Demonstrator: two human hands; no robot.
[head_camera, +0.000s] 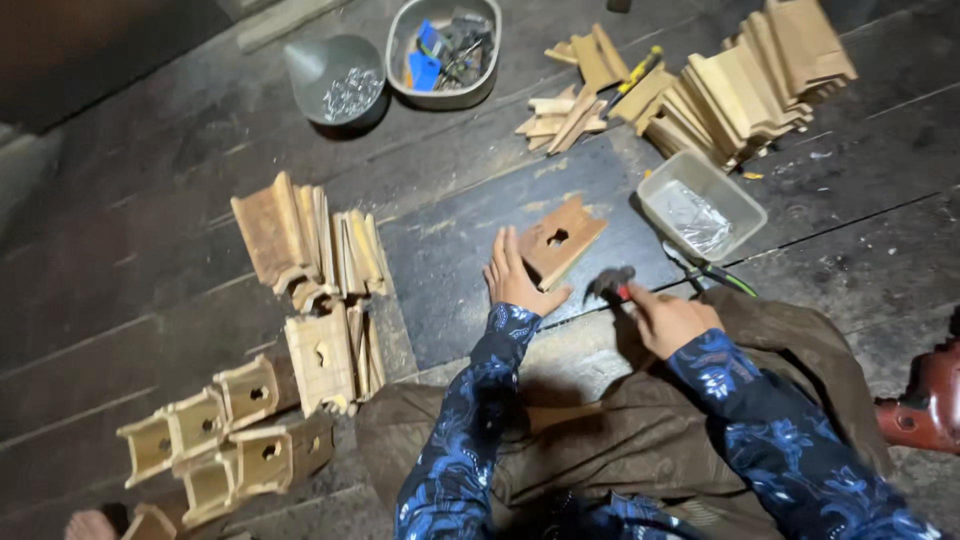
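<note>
The wooden panel (560, 240) with a keyhole cut-out lies flat on the dark floor (450, 250), its long axis running diagonally from near-left to far-right. The left hand (515, 280) presses its near corner with fingers together and flat. The right hand (668, 320) grips a hammer (612, 285), head blurred, just right of the panel, near a clear tray (745, 205).

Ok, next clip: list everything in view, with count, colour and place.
Flat wooden panel with a keyhole cutout: one, tan, floor centre.
Hammer: one, dark head, beside the panel.
Clear plastic tray: one, right.
Grey metal bowls: two, top.
Stacked cut wooden panels: many, tan, top right.
Leaning wooden panels: several, left.
Assembled small wooden boxes: about seven, lower left.
Left hand: on the panel.
Right hand: gripping the hammer.
</note>
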